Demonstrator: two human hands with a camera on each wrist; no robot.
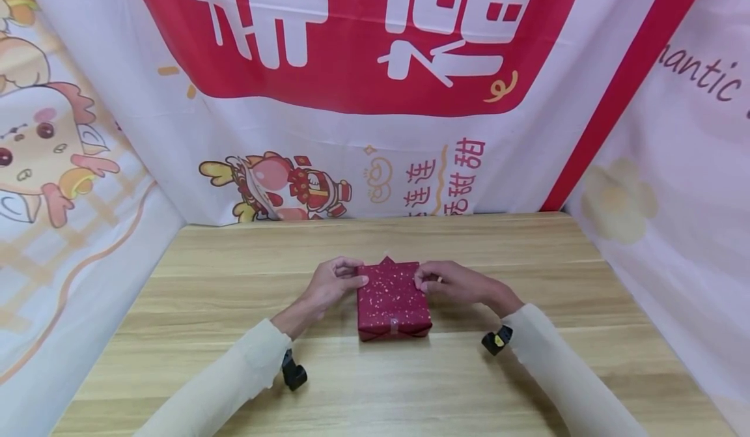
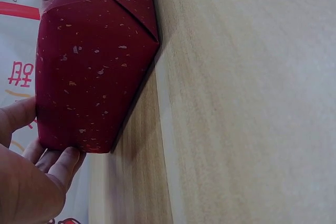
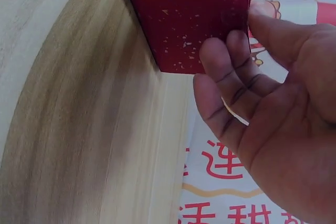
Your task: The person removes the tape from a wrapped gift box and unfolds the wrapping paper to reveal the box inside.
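A box wrapped in dark red, speckled paper (image 1: 394,297) lies on the wooden table between both hands. Clear tape shows on its folded near end, and a pointed paper flap (image 1: 387,260) sticks out at the far end. My left hand (image 1: 335,284) grips the far left corner, its thumb on the top edge and its fingers (image 2: 65,163) bent around the far end. On the other side my right hand (image 1: 451,281) holds the far right edge, thumb at the top edge and curled fingertips (image 3: 215,56) against the side face.
The pale wooden table (image 1: 205,333) reaches back to a printed cloth wall (image 1: 351,137) with red and white lettering. More printed cloth hangs at left and right. Black wrist cameras (image 1: 294,373) sit below both cuffs.
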